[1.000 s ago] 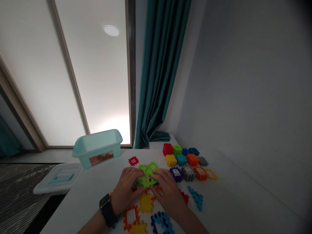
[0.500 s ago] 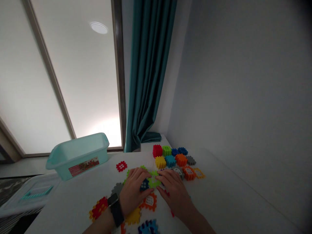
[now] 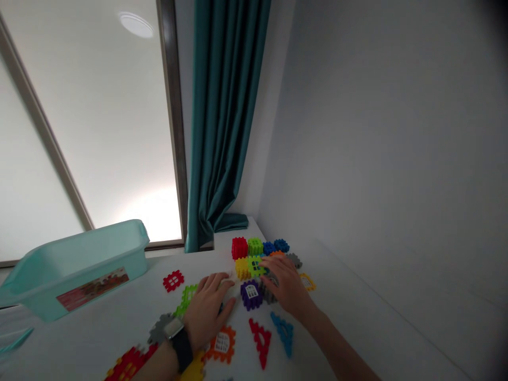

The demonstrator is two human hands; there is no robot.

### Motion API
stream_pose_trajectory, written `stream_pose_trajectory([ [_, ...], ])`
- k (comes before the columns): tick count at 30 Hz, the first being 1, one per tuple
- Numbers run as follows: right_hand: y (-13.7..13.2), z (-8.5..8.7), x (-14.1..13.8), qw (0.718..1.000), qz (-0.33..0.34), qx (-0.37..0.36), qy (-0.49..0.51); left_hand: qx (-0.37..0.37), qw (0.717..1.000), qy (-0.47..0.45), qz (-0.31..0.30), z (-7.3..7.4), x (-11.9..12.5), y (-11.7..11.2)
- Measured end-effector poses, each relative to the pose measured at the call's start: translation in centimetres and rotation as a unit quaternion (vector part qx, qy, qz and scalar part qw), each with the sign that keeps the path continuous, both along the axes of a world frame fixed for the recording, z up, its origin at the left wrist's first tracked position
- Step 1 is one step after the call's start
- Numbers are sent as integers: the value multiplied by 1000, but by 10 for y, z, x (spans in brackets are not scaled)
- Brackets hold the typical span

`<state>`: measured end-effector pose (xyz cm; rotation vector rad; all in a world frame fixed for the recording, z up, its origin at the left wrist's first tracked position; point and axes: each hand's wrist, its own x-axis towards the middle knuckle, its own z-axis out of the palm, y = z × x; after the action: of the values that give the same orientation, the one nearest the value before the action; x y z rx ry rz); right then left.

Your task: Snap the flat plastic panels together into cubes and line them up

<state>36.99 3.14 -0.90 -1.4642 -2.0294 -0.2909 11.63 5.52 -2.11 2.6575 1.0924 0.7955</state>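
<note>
Left hand (image 3: 206, 312) lying flat on the white counter (image 3: 111, 328), grip apart, right hand (image 3: 288, 286) touching a green block (image 3: 255, 266), cannot tell its grip.

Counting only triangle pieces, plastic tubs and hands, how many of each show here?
Triangle pieces: 2, red triangle and blue triangle
Tubs: 1, teal tub
Hands: 2, left hand and right hand
Total: 5

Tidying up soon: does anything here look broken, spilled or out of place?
Nothing stands out. Loose tiles lie flat around the left hand and right hand, cubes sit grouped by the wall, and the teal bin stands upright.
</note>
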Motion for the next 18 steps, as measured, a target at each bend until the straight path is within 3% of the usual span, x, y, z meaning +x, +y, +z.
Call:
stream_pose_trajectory([
  [7, 53, 3, 30, 998, -40, -42, 18, 12, 998, 69, -2, -30, -8, 9],
  [18, 112, 0, 46, 992, -63, -100, 44, 48, 996, 79, -8, -45, -9, 13],
])
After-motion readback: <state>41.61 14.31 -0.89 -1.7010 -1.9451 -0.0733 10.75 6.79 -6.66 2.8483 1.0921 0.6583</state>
